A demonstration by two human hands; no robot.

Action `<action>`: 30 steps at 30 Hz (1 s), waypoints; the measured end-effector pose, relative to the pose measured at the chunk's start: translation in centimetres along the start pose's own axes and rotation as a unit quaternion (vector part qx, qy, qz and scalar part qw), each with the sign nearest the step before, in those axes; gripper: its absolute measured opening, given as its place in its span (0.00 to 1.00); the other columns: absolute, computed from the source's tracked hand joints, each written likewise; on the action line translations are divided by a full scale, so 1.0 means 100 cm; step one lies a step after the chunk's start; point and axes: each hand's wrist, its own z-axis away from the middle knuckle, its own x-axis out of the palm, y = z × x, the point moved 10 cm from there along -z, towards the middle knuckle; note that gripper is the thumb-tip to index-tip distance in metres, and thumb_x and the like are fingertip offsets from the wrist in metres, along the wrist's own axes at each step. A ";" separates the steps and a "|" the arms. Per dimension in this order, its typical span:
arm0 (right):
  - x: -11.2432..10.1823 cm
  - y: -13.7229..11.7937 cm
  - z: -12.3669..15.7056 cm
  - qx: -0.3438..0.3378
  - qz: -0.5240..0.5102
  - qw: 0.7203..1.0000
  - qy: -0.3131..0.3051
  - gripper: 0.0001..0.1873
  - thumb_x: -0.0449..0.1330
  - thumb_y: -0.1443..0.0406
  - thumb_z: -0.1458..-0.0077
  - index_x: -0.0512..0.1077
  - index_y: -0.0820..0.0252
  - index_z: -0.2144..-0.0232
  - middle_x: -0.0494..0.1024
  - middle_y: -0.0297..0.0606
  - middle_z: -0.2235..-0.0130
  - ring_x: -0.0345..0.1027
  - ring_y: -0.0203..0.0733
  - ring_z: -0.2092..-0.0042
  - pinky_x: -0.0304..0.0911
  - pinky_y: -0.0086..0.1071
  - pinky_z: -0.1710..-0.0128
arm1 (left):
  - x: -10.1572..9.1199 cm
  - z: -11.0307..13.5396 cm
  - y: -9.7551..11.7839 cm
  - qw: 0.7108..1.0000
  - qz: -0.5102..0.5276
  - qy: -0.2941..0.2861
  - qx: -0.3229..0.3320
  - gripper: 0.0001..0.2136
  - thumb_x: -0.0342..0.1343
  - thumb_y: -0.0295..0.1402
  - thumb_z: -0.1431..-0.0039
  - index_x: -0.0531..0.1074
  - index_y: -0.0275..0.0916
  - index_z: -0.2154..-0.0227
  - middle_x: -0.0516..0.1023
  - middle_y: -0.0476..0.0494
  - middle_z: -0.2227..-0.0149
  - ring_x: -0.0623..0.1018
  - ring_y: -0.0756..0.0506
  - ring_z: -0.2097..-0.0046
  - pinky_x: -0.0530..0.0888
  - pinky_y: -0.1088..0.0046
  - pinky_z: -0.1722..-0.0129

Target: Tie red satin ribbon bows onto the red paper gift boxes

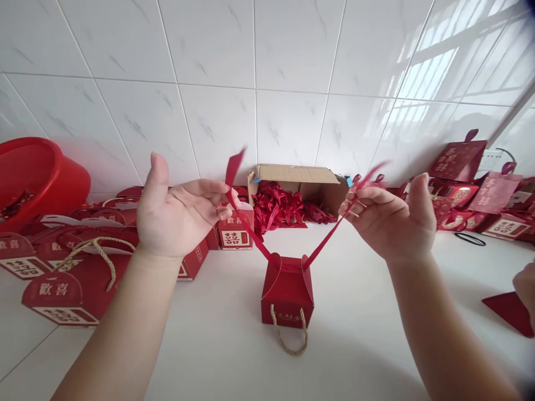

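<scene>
A small red gift box (287, 292) stands upright on the white table, its twisted rope handle hanging down the near side. A red ribbon (253, 233) comes out at both sides of the box top and rises in a V. My left hand (184, 209) pinches one end between its fingers, thumb held up and apart. The other end is gripped between the fingers of my right hand (390, 217), whose thumb also points up. Both ribbon tails stick out above the fingers. Neither hand touches the box itself.
Behind the box, a cardboard carton (298, 174) lies with red ribbons (278, 209) spilling out. Red gift boxes (79, 278) crowd the left, near a red basin (62, 172). More boxes (495, 192) are stacked at right. Another person's hand (525, 284) holds red card at the right edge.
</scene>
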 end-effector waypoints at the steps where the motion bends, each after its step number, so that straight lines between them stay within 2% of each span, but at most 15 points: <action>1: 0.004 -0.005 0.000 -0.015 0.003 1.000 -0.001 0.32 0.41 0.40 0.43 0.76 0.52 0.68 0.79 0.39 0.61 0.72 0.48 0.56 0.66 0.46 0.52 | 0.006 -0.001 0.002 1.000 -0.005 -0.010 0.009 0.29 0.49 0.58 0.46 0.79 0.36 0.78 0.78 0.40 0.74 0.75 0.45 0.70 0.70 0.72 0.77; 2: 0.007 -0.010 0.000 -0.033 0.003 0.999 0.003 0.29 0.44 0.42 0.43 0.76 0.51 0.68 0.79 0.38 0.61 0.72 0.47 0.56 0.66 0.45 0.52 | 0.011 -0.002 0.004 0.999 -0.017 -0.019 0.024 0.23 0.55 0.54 0.48 0.79 0.36 0.77 0.78 0.42 0.74 0.75 0.46 0.70 0.70 0.73 0.76; 4: 0.013 -0.016 0.000 -0.061 0.009 0.998 0.022 0.17 0.55 0.49 0.45 0.77 0.51 0.66 0.79 0.36 0.61 0.73 0.46 0.56 0.67 0.44 0.52 | 0.020 -0.004 0.007 0.997 -0.055 -0.022 0.056 0.10 0.66 0.40 0.54 0.80 0.38 0.75 0.78 0.45 0.73 0.75 0.48 0.69 0.69 0.76 0.76; 5: 0.015 -0.018 -0.001 -0.071 0.014 0.997 0.035 0.12 0.60 0.53 0.47 0.77 0.51 0.65 0.79 0.35 0.61 0.73 0.44 0.57 0.68 0.42 0.53 | 0.023 -0.004 0.007 0.995 -0.074 -0.015 0.071 0.06 0.68 0.33 0.57 0.80 0.39 0.74 0.79 0.46 0.73 0.75 0.49 0.70 0.70 0.77 0.76; 7: 0.021 -0.020 -0.001 -0.087 0.025 0.994 0.055 0.10 0.66 0.60 0.51 0.76 0.53 0.64 0.80 0.34 0.63 0.74 0.42 0.59 0.69 0.40 0.54 | 0.027 -0.003 0.008 0.990 -0.099 0.007 0.097 0.07 0.68 0.26 0.58 0.80 0.39 0.72 0.80 0.48 0.72 0.76 0.51 0.70 0.72 0.78 0.72; 10: 0.030 -0.026 -0.002 -0.105 0.017 0.992 0.064 0.12 0.66 0.62 0.50 0.73 0.54 0.62 0.79 0.33 0.65 0.75 0.40 0.61 0.71 0.37 0.59 | 0.033 0.003 0.015 0.984 -0.101 0.030 0.143 0.06 0.67 0.24 0.57 0.79 0.40 0.74 0.80 0.50 0.72 0.77 0.52 0.68 0.74 0.79 0.67; 12: 0.033 -0.029 -0.003 -0.099 0.016 0.993 0.067 0.17 0.66 0.62 0.51 0.69 0.52 0.58 0.79 0.32 0.67 0.75 0.40 0.63 0.71 0.36 0.63 | 0.037 0.009 0.022 0.980 -0.098 0.035 0.169 0.07 0.66 0.24 0.56 0.79 0.40 0.73 0.79 0.51 0.72 0.76 0.53 0.68 0.74 0.81 0.67; 14: 0.036 -0.029 -0.004 -0.079 0.022 0.994 0.070 0.21 0.67 0.62 0.51 0.66 0.52 0.55 0.79 0.31 0.68 0.76 0.41 0.64 0.71 0.35 0.64 | 0.041 0.016 0.030 0.978 -0.094 0.032 0.186 0.11 0.66 0.23 0.55 0.78 0.41 0.68 0.79 0.52 0.71 0.76 0.53 0.68 0.74 0.81 0.69; 16: 0.038 -0.027 -0.005 -0.058 0.022 0.996 0.068 0.22 0.67 0.62 0.52 0.67 0.53 0.54 0.79 0.31 0.69 0.75 0.41 0.63 0.71 0.36 0.61 | 0.040 0.020 0.035 0.977 -0.098 0.034 0.187 0.16 0.66 0.23 0.55 0.76 0.43 0.62 0.79 0.52 0.71 0.77 0.53 0.68 0.74 0.81 0.70; 19: 0.042 -0.021 -0.005 -0.037 0.019 0.997 0.063 0.14 0.67 0.61 0.51 0.73 0.56 0.60 0.80 0.34 0.69 0.75 0.41 0.62 0.70 0.37 0.58 | 0.032 0.020 0.033 0.980 -0.126 0.051 0.148 0.17 0.66 0.25 0.55 0.75 0.42 0.60 0.80 0.50 0.70 0.77 0.52 0.69 0.74 0.80 0.69; 22: 0.041 -0.016 -0.005 -0.033 0.038 0.996 0.077 0.08 0.67 0.60 0.52 0.76 0.56 0.69 0.80 0.36 0.68 0.75 0.43 0.63 0.71 0.38 0.61 | 0.020 0.017 0.028 0.980 -0.141 0.073 0.117 0.13 0.67 0.26 0.56 0.77 0.39 0.65 0.81 0.47 0.69 0.79 0.49 0.67 0.75 0.78 0.69; 26: 0.035 -0.019 -0.002 -0.050 0.047 0.991 0.111 0.08 0.67 0.57 0.52 0.77 0.54 0.73 0.79 0.34 0.70 0.73 0.41 0.65 0.70 0.37 0.64 | 0.015 0.015 0.029 0.981 -0.124 0.080 0.127 0.05 0.66 0.27 0.55 0.78 0.38 0.72 0.80 0.48 0.72 0.79 0.48 0.70 0.76 0.75 0.71; 30: 0.037 -0.019 -0.003 -0.047 0.027 0.992 0.117 0.09 0.66 0.56 0.51 0.76 0.54 0.74 0.77 0.33 0.72 0.71 0.39 0.67 0.68 0.36 0.64 | 0.017 0.014 0.023 0.983 -0.122 0.078 0.111 0.05 0.65 0.31 0.51 0.77 0.37 0.70 0.81 0.47 0.69 0.78 0.49 0.68 0.75 0.76 0.70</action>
